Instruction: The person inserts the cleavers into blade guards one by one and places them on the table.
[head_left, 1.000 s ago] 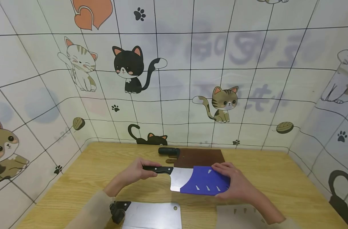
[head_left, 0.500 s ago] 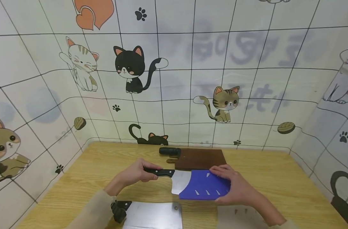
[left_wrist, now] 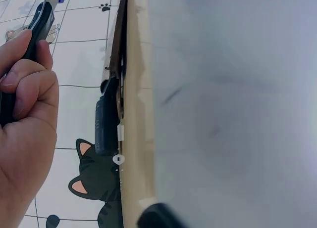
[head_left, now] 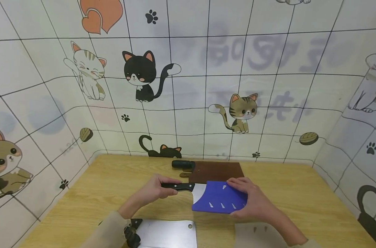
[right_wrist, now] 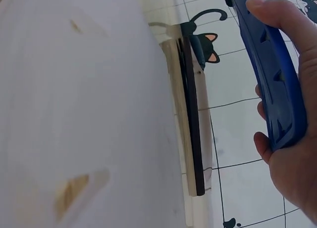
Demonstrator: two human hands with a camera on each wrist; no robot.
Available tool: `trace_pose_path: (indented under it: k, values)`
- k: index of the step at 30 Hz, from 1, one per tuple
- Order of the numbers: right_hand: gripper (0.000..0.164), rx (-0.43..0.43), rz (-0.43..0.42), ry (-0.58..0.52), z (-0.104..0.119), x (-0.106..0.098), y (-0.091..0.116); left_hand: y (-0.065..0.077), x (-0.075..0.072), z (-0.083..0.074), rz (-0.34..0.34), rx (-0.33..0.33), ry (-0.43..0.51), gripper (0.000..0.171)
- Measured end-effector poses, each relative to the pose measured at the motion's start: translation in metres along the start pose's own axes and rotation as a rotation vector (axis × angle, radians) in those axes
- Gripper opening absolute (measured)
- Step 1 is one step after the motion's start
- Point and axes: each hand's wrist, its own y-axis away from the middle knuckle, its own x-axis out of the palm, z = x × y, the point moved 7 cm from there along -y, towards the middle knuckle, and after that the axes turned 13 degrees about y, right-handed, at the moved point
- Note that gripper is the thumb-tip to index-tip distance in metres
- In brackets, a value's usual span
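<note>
Fingers of my left hand point(head_left: 158, 189) grip the black riveted handle point(head_left: 180, 186) of a cleaver, held above the table. Its blade point(head_left: 199, 191) runs into a blue slotted blade cover point(head_left: 218, 197); only a narrow strip of steel shows by the handle, the rest being hidden inside. On the cover's far end is my right hand point(head_left: 256, 199), thumb below and fingers on top. The right wrist view shows this blue cover point(right_wrist: 277, 79) edge-on, with the thumb and fingers around it. In the left wrist view, my curled fingers point(left_wrist: 34, 79) wrap the handle.
A bare cleaver point(head_left: 169, 234) lies at the front left, partly under the left sleeve. To its right lies a pale slotted blade cover point(head_left: 256, 236). Behind the hands, a dark-handled cleaver sits in a brown cover point(head_left: 218, 171) on the wooden table point(head_left: 293, 193), near the cat-print wall.
My left hand has moved right with the cleaver, and less of its blade shows outside the blue cover. My right hand stays nearly in place; the cover dipped slightly, then rose again.
</note>
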Motion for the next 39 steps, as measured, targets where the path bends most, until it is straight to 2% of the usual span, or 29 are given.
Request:
trace_pose_path:
  k: [5, 12, 16, 22, 30, 39]
  values:
    - [0.097, -0.007, -0.013, 0.018, 0.001, 0.0, 0.0, 0.0, 0.005, 0.002, -0.016, 0.04, 0.014, 0.037]
    - [0.096, 0.006, 0.004, 0.054, -0.001, 0.006, -0.001, -0.001, 0.013, -0.003, -0.023, 0.144, -0.056, 0.034]
    - [0.095, 0.003, 0.037, 0.056, -0.004, 0.01, -0.003, -0.005, 0.009, 0.001, -0.03, 0.12, -0.097, 0.034]
    - [0.097, 0.004, 0.137, 0.087, -0.008, 0.026, -0.01, -0.014, -0.001, 0.014, -0.032, 0.043, -0.192, 0.034]
    - [0.096, 0.004, 0.187, 0.121, -0.016, 0.032, -0.011, -0.02, -0.004, 0.021, -0.003, 0.059, -0.327, 0.033]
    - [0.099, -0.032, 0.293, 0.167, -0.017, 0.044, -0.013, -0.019, -0.007, 0.029, 0.001, -0.019, -0.376, 0.029]
